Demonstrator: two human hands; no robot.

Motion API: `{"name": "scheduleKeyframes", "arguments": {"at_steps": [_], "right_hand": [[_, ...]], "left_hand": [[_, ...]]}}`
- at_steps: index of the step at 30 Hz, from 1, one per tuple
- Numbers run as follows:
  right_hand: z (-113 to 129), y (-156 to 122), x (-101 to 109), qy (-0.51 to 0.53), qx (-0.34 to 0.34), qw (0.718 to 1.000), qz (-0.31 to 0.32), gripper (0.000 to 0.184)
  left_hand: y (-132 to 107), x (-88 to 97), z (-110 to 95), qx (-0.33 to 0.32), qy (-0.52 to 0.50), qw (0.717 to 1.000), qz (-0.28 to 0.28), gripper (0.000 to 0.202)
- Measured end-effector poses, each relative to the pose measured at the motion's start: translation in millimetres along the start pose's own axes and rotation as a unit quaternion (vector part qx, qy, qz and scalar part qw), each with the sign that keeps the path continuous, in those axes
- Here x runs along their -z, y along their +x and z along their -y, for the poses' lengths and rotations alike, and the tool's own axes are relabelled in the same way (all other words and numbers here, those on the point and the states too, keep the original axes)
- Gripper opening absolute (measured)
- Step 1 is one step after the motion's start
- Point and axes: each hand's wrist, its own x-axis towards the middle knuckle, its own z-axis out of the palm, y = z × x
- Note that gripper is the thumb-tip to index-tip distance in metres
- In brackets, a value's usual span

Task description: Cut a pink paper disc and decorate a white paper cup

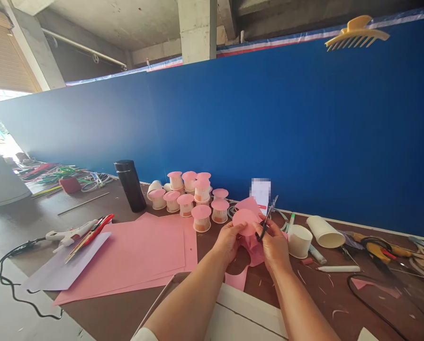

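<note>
Scissors [264, 225] sit gripped in the right hand [275, 244], its thumb near the pink paper disc's [244, 220] four-o'clock edge; the left hand [229, 241] pinches that disc at seven o'clock. Toward ten, paper cups [202, 193] crowd the surface [100, 206].

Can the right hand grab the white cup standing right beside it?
Probably yes: the right hand is close to the white cup, with nothing big seeming to block it. But it's holding scissors.
</note>
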Motion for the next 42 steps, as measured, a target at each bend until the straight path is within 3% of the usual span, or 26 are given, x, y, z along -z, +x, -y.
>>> {"name": "scheduleKeyframes", "arguments": {"at_steps": [8,15,19,22,24,27,30,32,34,36,42], "right_hand": [[-0.2,-4.0,-4.3,-0.005,-0.006,0.999,0.046,0.06],[2.8,-8.8,-6.2,-0.017,-0.006,0.999,0.039,0.062],[4.2,-12.8,-9.5,-0.021,-0.01,0.998,0.066,0.059],[5.0,-13.0,-6.5,-0.08,0.007,0.996,0.039,0.062],[6.3,-11.8,-1.2,-0.173,0.051,0.984,-0.007,0.061],[10.4,-11.5,5.9,-0.368,0.097,0.924,-0.045,0.056],[15.5,-16.6,5.6,-0.52,0.048,0.853,0.003,0.05],[17.7,-22.7,1.8,-0.566,0.026,0.823,0.051,0.043],[18.2,-29.0,-2.1,-0.57,0.032,0.817,0.076,0.036],[17.2,-34.0,-4.2,-0.549,0.04,0.829,0.097,0.031],[17.0,-35.1,-0.3,-0.498,0.029,0.853,0.15,0.034]], "left_hand": [[3.2,1.3,-0.7,-0.022,-0.033,0.999,-0.016,0.036],[-0.3,0.0,4.8,-0.006,-0.028,0.999,0.023,0.039],[0.5,0.4,6.0,-0.004,-0.032,0.999,-0.002,0.038],[4.1,3.1,3.8,-0.012,-0.039,0.998,-0.053,0.04],[6.6,5.8,1.6,-0.037,-0.042,0.994,-0.096,0.043],[8.2,9.3,-2.2,-0.082,-0.023,0.989,-0.119,0.045],[5.9,10.0,-7.4,-0.112,0.022,0.985,-0.133,0.041],[3.5,9.0,-11.5,-0.138,0.058,0.977,-0.155,0.037],[2.0,8.0,-15.0,-0.173,0.085,0.965,-0.18,0.034],[2.3,8.0,-16.8,-0.197,0.099,0.955,-0.198,0.033],[4.1,10.8,-14.3,-0.207,0.124,0.948,-0.209,0.026]]}}
